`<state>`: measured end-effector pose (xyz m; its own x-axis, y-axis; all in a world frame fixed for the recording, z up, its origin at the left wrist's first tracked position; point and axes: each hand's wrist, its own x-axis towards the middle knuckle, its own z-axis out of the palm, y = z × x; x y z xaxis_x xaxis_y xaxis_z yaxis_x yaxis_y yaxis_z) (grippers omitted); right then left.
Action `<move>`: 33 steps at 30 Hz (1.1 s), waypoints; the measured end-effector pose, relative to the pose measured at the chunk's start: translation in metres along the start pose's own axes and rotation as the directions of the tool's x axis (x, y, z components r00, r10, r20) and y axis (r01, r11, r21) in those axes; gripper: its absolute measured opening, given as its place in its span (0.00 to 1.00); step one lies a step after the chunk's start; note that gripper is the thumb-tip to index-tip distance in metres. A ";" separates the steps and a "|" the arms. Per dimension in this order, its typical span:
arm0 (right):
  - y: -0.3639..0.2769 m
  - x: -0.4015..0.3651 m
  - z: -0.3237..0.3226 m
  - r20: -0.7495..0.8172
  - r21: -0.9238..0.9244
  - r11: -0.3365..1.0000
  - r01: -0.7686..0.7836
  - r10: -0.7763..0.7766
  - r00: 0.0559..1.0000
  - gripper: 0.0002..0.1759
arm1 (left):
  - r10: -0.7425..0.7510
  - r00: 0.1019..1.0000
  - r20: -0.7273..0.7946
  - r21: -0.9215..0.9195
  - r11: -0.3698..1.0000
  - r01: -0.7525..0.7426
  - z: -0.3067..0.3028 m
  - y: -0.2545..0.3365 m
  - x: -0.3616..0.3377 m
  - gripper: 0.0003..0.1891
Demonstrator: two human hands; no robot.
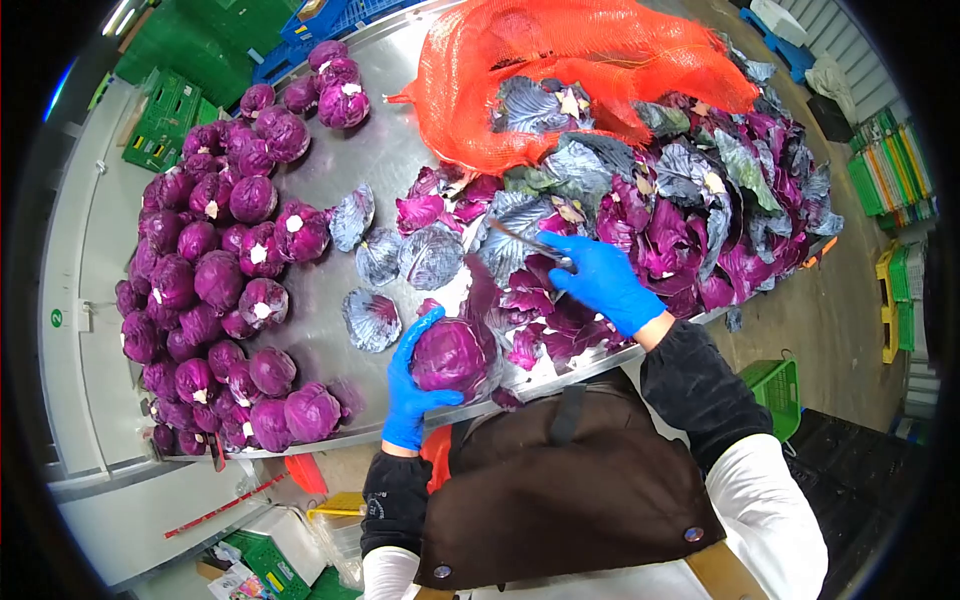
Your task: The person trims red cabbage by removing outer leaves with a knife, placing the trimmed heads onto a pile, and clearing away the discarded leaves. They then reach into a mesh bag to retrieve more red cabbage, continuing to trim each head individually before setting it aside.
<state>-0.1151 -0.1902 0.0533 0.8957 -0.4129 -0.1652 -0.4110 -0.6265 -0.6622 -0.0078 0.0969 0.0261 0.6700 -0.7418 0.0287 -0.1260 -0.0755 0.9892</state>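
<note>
— What's on the steel bench [390,160]?
— Trimmed red cabbages [210,290] piled at its left end, an orange net sack [560,60] at its far edge, loose leaves [720,210] heaped at its right end.

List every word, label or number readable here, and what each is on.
Nothing here reads clearly.
Round green sticker on the white panel, left: too small to read.
Pale print on the sleeve cuff below the left hand, which grips a red cabbage: blurred.
Printed packaging, bottom left: blurred.
On the knife in the right hand: no marking shows.
</note>
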 end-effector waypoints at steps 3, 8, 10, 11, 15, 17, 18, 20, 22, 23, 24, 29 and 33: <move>-0.043 0.010 0.005 -0.175 0.386 0.807 0.448 -0.412 0.894 0.32 | -0.123 0.979 0.162 -0.503 0.844 0.189 0.008 0.024 0.018 0.70; -0.039 0.020 0.021 0.388 0.624 0.731 0.277 -0.597 0.702 0.32 | -0.191 0.960 0.204 -0.782 0.559 0.277 0.029 0.034 0.026 0.66; -0.038 0.012 0.015 0.429 0.537 0.803 0.260 -0.525 0.735 0.28 | -0.158 0.956 0.246 -0.793 0.534 0.292 0.032 0.035 0.027 0.65; -0.037 0.007 0.012 0.433 0.570 0.796 0.202 -0.501 0.749 0.26 | -0.245 0.947 0.207 -0.811 0.498 0.306 0.035 0.035 0.026 0.63; -0.011 -0.001 0.001 0.467 0.685 0.728 0.004 -0.443 0.765 0.12 | -0.146 0.982 0.123 -0.809 0.559 0.184 0.028 0.007 0.022 0.51; -0.001 -0.005 -0.017 0.574 0.674 0.715 -0.186 -0.349 0.741 0.08 | -0.288 0.957 0.020 -0.788 0.585 0.193 0.013 -0.012 0.011 0.44; 0.009 -0.006 -0.023 0.558 0.689 0.689 -0.226 -0.305 0.771 0.08 | -0.417 0.905 -0.077 -0.766 0.606 0.214 0.007 -0.025 0.006 0.37; 0.021 -0.006 -0.045 0.534 0.674 0.674 -0.302 -0.161 0.830 0.09 | -0.481 0.850 -0.213 -0.772 0.616 0.155 0.001 -0.041 0.004 0.32; 0.034 0.010 -0.037 0.122 0.406 0.913 0.027 -0.083 0.989 0.17 | -0.487 0.820 -0.300 -0.725 0.675 0.135 -0.004 -0.039 0.006 0.32; 0.036 0.010 -0.034 0.124 0.407 0.913 0.025 -0.082 0.989 0.17 | -0.470 0.842 -0.267 -0.723 0.675 0.148 -0.004 -0.036 0.007 0.32; 0.009 0.009 -0.037 0.047 0.323 0.935 0.143 -0.167 0.985 0.22 | -0.471 0.841 -0.266 -0.723 0.675 0.149 -0.001 -0.026 0.011 0.32; -0.065 0.005 -0.001 0.234 0.297 0.829 0.474 -0.545 0.805 0.31 | -0.497 0.849 -0.180 -0.677 0.689 0.259 0.023 -0.011 0.032 0.29; -0.051 0.017 0.010 0.324 0.194 0.834 0.516 -0.551 0.769 0.22 | -0.529 0.834 -0.154 -0.620 0.709 0.335 0.026 -0.018 0.036 0.26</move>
<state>-0.0773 -0.1587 0.0771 0.9702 0.2424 0.0011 0.1526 -0.6074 -0.7796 -0.0008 0.0540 0.0059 0.7384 -0.4764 -0.4773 0.5892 0.1113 0.8003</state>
